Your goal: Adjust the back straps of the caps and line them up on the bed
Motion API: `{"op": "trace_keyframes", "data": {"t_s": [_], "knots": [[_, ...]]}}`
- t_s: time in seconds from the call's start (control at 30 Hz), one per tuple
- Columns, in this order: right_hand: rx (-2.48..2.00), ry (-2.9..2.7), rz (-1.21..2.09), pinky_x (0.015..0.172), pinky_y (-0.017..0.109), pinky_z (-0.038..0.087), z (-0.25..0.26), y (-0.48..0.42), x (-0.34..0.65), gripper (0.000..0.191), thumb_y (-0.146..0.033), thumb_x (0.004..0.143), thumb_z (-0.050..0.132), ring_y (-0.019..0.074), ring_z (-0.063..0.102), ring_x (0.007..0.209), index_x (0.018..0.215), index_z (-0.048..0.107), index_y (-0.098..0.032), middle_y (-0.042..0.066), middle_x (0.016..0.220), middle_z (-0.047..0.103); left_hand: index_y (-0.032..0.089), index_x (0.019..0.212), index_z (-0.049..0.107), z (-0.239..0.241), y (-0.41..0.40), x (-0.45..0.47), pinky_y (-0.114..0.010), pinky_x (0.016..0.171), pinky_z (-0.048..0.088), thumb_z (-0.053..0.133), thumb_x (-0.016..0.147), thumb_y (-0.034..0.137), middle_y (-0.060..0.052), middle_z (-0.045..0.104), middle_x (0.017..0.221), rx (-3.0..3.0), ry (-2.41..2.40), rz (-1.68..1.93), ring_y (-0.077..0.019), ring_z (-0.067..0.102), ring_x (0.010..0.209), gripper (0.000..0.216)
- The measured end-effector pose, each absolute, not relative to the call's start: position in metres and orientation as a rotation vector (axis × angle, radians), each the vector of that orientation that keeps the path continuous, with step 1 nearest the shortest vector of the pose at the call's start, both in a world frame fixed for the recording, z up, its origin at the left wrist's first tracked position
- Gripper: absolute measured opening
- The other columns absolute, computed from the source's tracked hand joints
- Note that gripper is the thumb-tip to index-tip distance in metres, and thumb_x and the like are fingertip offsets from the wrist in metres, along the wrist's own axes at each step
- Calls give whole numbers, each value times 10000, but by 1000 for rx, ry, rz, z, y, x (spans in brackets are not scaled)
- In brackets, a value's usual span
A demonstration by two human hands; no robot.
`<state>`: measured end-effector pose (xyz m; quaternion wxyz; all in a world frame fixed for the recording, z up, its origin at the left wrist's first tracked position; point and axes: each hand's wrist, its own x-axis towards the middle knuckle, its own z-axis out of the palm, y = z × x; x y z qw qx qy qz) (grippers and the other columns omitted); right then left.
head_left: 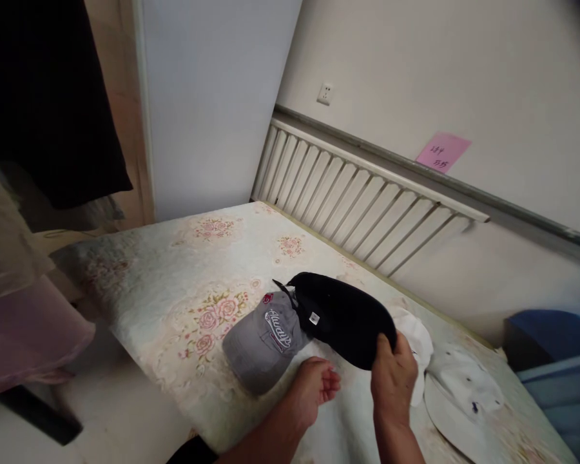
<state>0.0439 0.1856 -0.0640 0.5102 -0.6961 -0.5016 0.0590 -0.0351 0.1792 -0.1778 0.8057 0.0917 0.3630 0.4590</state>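
Observation:
A black cap [341, 316] lies upside down on the flowered mattress [174, 283]. My right hand [393, 378] grips its near edge, fingers closed on the brim. A grey cap [265, 339] with lettering sits just left of it. My left hand [314, 386] hovers beside the grey cap, fingers loosely curled and holding nothing. A white cap [457, 386] lies to the right, partly behind my right hand.
The mattress edge drops to the floor at the left. A white radiator [362, 196] runs along the wall behind. A blue bin [555, 361] stands at the right. A pink note [442, 151] sticks to the wall. Dark clothing [43, 96] hangs at the upper left.

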Motion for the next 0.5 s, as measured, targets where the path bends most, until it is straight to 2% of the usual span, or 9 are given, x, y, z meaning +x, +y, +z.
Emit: {"op": "trace_keyframes", "data": {"t_s": [0.13, 0.27, 0.5], "knots": [[-1646, -918, 318, 624, 281, 442, -68, 173, 80, 312, -417, 753, 546, 168, 545, 665, 924, 642, -176, -1, 747, 630, 165, 785, 521, -177, 185, -41, -259, 595, 405, 556, 685, 220, -32, 628, 629, 237, 770, 1023, -145, 588, 570, 119], [-1525, -695, 437, 588, 276, 455, -78, 154, 109, 371, -383, 710, 594, 156, 571, 614, 1004, 626, -160, -7, 728, 648, 167, 796, 512, -172, 190, -44, -245, 593, 404, 561, 669, 205, -24, 626, 657, 261, 731, 1079, -121, 575, 565, 141], [-1790, -953, 71, 571, 312, 458, -89, 119, 146, 445, -475, 762, 506, 218, 600, 616, 1040, 641, -155, 35, 707, 695, 160, 806, 529, -158, 190, -45, -230, 530, 375, 582, 707, 246, -17, 623, 675, 405, 625, 1277, -101, 547, 518, 141]]}}
